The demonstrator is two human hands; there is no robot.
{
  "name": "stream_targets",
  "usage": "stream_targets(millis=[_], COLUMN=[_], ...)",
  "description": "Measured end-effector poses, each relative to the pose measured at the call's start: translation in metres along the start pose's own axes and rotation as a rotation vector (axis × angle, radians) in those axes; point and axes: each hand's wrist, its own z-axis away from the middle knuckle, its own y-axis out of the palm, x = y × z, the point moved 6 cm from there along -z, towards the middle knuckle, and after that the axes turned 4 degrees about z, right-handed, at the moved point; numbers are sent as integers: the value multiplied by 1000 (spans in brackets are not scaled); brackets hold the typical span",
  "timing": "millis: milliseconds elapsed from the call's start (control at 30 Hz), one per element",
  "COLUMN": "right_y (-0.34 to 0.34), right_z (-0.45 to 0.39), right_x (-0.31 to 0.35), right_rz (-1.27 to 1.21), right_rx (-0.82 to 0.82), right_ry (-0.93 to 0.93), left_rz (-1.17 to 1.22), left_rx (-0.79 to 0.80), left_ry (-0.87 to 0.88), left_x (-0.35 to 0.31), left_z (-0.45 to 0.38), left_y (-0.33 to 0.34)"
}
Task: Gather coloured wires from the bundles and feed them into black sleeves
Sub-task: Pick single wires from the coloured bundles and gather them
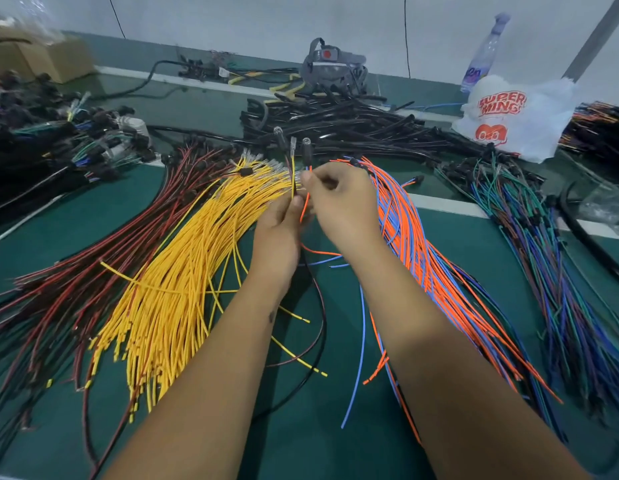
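My left hand (278,233) grips a small gathered set of wires upright above the green table: a yellow wire (293,174), an orange wire (305,202) and dark ones, their terminal ends pointing up. My right hand (339,199) pinches the orange wire just beside the left hand's fingers. Under my left forearm fans the yellow wire bundle (176,285), with the red and black bundle (76,278) further left. The orange and blue bundle (422,244) lies right of my right hand. A heap of black sleeves (335,123) sits behind both hands.
A blue, green and dark wire bundle (529,237) lies at the right. Finished harnesses (59,133) pile up at the left. A white plastic bag (515,116), a bottle (484,53) and a cardboard box (41,57) stand at the back.
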Motion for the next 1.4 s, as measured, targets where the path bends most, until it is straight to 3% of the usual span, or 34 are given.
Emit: stream_targets(millis=[133, 400, 667, 933, 1067, 1133, 1200, 1300, 1400], right_y=[-6, -4, -13, -5, -2, 7, 18, 22, 16], right_z=[-5, 3, 0, 6, 8, 14, 25, 39, 41], right_x=[-6, -13, -13, -24, -25, -25, -24, -24, -15], right_rz=[-79, -433, -323, -502, -501, -489, -438, -415, -567], right_rx=[-52, 118, 58, 57, 101, 226, 402, 561, 602], right_ry=[34, 115, 104, 194, 220, 274, 277, 282, 340], left_rz=[-52, -50, -81, -39, -139, -44, 231, 693, 590], left_rx=[70, 150, 235, 221, 192, 96, -28, -22, 105], left_ry=[0, -57, -69, -126, -79, -111, -199, -358, -386], left_x=[5, 5, 4, 11, 8, 5, -1, -20, -44], left_z=[0, 7, 11, 12, 12, 8, -1, -21, -36], left_y=[5, 11, 15, 17, 16, 16, 11, 11, 12])
